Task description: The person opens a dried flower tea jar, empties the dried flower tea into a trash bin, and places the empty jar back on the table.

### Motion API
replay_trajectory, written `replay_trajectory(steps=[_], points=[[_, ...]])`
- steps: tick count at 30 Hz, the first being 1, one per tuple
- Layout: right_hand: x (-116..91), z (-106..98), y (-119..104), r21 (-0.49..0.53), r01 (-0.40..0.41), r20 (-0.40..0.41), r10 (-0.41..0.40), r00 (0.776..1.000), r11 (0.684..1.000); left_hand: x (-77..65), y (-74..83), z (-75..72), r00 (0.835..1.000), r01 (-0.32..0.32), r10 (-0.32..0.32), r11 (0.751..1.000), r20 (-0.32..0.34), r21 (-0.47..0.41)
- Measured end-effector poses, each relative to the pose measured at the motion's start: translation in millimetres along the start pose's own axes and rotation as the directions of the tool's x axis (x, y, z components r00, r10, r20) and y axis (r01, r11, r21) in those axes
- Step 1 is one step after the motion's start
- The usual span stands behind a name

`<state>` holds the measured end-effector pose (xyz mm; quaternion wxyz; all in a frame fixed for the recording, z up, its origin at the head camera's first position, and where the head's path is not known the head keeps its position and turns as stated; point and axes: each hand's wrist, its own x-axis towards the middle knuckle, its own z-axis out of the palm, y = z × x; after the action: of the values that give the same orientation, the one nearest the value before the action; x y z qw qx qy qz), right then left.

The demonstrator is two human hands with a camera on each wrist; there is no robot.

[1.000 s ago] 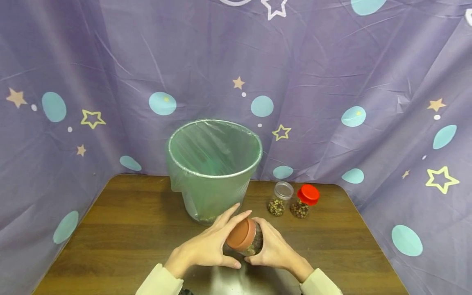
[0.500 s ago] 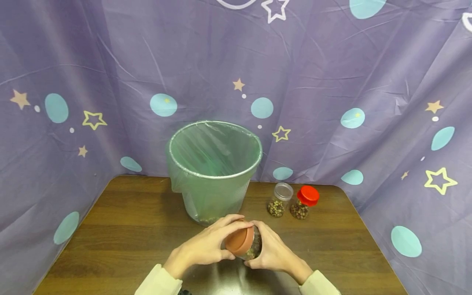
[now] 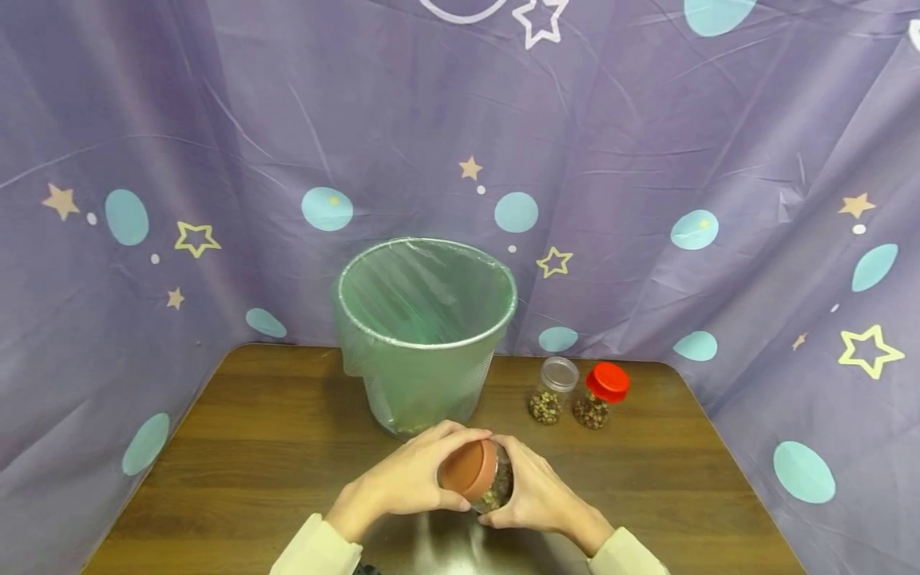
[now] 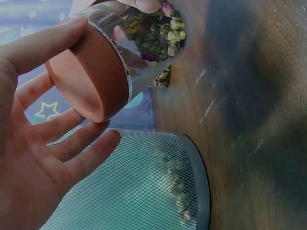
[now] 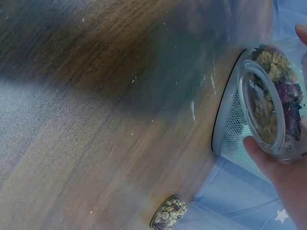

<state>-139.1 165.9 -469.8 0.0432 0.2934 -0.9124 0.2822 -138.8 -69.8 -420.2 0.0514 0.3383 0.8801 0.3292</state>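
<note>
A clear jar (image 3: 501,481) of dried flower buds is held tilted between both hands over the table, its brown lid (image 3: 467,469) facing left. My left hand (image 3: 410,477) grips the lid, thumb on one side and fingers round the other. In the left wrist view the lid (image 4: 88,72) sits on the jar, with yellowish and pink buds (image 4: 156,36) behind the clear wall. My right hand (image 3: 535,489) holds the jar's body near its base. The right wrist view shows the round clear bottom (image 5: 263,108), with the thumb beside it.
A mesh bin (image 3: 424,383) with a green liner stands behind the hands, some buds showing low inside through the mesh (image 4: 180,187). Right of it are a clear-lidded jar (image 3: 552,391) and a red-lidded jar (image 3: 602,393), both partly filled. A patterned curtain (image 3: 632,160) hangs behind the wooden table (image 3: 273,447).
My left hand's fingers and thumb, spread wider around the lid a second ago, have drawn in against it. The right hand keeps its hold on the jar. The head view has shifted slightly.
</note>
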Motion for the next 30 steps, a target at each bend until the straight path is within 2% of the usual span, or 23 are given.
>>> replay_trajectory(steps=[5, 9, 19, 24, 27, 30], points=[[-3.1, 0.2, 0.8, -0.025, 0.003, -0.002, -0.003, 1.0, 1.0, 0.2, -0.6, 4.3, 1.0, 0.008, -0.008, 1.0, 0.004, -0.003], [-2.3, 0.1, 1.2, -0.029, 0.011, -0.001, -0.011, 1.0, 1.0, 1.0, -0.5, 5.9, 1.0, 0.022, -0.022, 1.0, -0.021, 0.011], [0.9, -1.1, -0.4, -0.015, -0.006, -0.022, 0.006, 1.0, 1.0, 4.6, 3.0, 11.0, 0.983, 0.15, -0.145, 0.988, -0.111, 0.037], [0.7, -1.9, -0.8, -0.026, -0.004, -0.029, 0.004, 1.0, 1.0, 6.5, 4.1, 11.9, 0.974, 0.202, -0.196, 0.978, -0.11, 0.048], [-0.6, -3.0, -0.6, -0.026, 0.0, -0.029, -0.001, 1.0, 1.0, 4.0, 3.0, 9.7, 0.98, 0.187, -0.185, 0.982, -0.072, 0.025], [-1.8, -4.7, -0.6, -0.01, -0.002, -0.021, 0.001, 1.0, 1.0, -0.1, 0.4, 7.2, 0.993, 0.112, -0.112, 0.994, -0.035, -0.002]])
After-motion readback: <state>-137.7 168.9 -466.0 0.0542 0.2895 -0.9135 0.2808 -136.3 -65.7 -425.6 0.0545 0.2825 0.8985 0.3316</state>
